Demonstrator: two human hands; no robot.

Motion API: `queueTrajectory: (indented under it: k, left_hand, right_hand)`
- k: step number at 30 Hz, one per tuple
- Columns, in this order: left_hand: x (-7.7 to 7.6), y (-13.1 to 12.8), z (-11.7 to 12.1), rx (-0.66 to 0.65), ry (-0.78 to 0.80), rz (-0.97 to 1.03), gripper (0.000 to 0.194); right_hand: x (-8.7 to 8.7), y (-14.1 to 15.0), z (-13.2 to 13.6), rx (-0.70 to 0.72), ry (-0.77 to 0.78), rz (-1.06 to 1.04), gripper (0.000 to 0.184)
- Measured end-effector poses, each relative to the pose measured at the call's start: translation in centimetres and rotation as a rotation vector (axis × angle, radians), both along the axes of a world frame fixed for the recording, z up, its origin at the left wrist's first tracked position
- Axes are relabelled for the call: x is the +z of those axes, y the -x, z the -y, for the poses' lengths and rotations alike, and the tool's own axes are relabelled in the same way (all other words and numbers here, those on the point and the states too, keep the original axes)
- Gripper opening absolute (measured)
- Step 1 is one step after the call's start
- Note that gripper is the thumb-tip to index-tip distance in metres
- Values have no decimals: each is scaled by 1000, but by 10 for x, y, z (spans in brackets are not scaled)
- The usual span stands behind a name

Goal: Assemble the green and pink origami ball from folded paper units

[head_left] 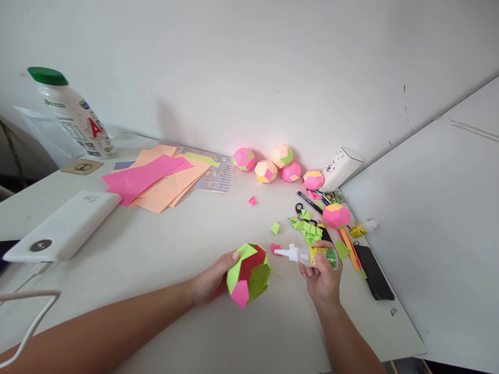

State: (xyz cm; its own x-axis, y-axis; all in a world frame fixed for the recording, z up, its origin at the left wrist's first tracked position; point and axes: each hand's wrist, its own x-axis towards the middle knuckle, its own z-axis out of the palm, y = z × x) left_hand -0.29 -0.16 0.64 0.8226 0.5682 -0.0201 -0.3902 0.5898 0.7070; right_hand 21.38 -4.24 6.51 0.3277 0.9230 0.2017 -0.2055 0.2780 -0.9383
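Closest in, a white cable [29, 336] loops across the lower left, in front of the left forearm. The left hand [212, 280] has its grip closed around one side of a hollow paper ball [249, 275], thumb on the green rim; the fingers behind are hidden. The ball sits low in the middle, green and pink outside, with a wide gap that shows its red and green inside. To its right, the right hand [325, 278] curls its grip round a glue bottle [304, 256] with a yellow label, white nozzle pointing left — the tip overlaps a pink paper piece [274, 247], and whether they touch is unclear.

At left on the tabletop [156, 239] lies a white power bank [64, 226]; at far right, a black phone-shaped object [374, 272] lies beside some paper strips [351, 252]. Beyond the right hand is a heap of folded green pieces [307, 231], with black-handled scissors [299, 207] among them and a black pen [310, 201] just past.

Farther back, loose pink and peach sheets [171, 184] overlap at left, and finished paper balls [266, 171] cluster near the wall [249, 67]. A green-capped bottle [78, 117] stands at back left.
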Motion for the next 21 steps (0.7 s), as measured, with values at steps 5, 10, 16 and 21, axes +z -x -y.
queueTrajectory:
  k: [5, 10, 16, 21]
  left_hand:
    - [0, 0, -4, 14, 126, 43, 53]
    - [1, -1, -2, -55, 185, 35, 56]
    - [6, -2, -1, -76, 132, -27, 57]
    - [11, -4, 2, -49, 13, -35, 54]
  right_hand:
    - [-1, -1, 1, -6, 10, -6, 16]
    - [2, -2, 1, 63, 32, -68, 19]
    - [12, 0, -2, 435, 195, -194, 34]
    - [3, 5, 2, 576, 245, -27, 30]
